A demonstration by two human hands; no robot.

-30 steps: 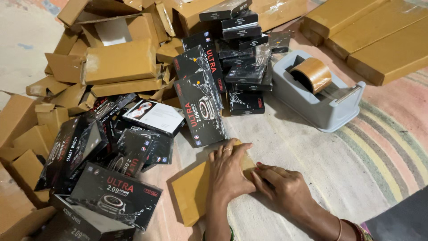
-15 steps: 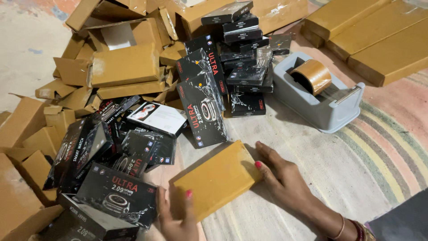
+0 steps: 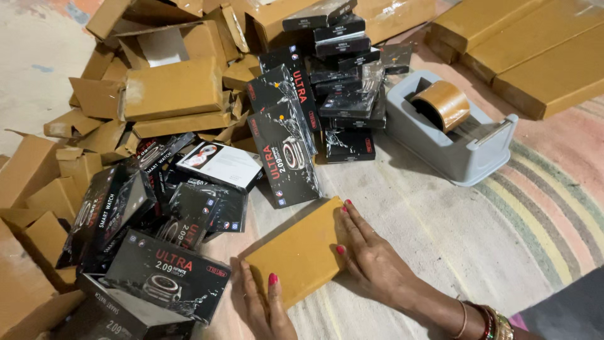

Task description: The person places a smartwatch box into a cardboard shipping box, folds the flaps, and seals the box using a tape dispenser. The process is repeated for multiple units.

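- The tan cardboard box [image 3: 301, 252] lies flat on the pale striped mat [image 3: 440, 233], at about 6 o'clock in the view, low and near the middle.
- Its long axis runs on a diagonal, from about 7 o'clock up to 1 o'clock; the far short end points toward the black product boxes above it, and the near end toward the person.
- The left hand [image 3: 267, 308] sits at the box's near left corner, at 7 o'clock from it; the thumb lies over the top face and the fingers run along the left edge, a loose grasp on the corner rather than a fist.
- The right hand [image 3: 371, 258] rests against the box's right long side, at 3 o'clock from it; its fingers are stretched out flat and spread, pressing the edge, not curled around anything.
- Bangles [image 3: 487, 321] circle the right wrist at the bottom edge of the view.
- A heap of black watch boxes [image 3: 163, 214] lies just beside the tan box at 9 to 11 o'clock, some tilted on one another.
- One tall black box [image 3: 284, 154] lies at 12 o'clock from it, its lower end close to the tan box's far corner.
- A grey tape dispenser [image 3: 453, 141] with a brown tape roll [image 3: 443, 104] stands at 2 o'clock, well apart.
- Flattened and folded brown cartons [image 3: 170, 88] pile up at 10 to 11 o'clock.
- More closed tan boxes [image 3: 535, 56] lie at 1 to 2 o'clock.
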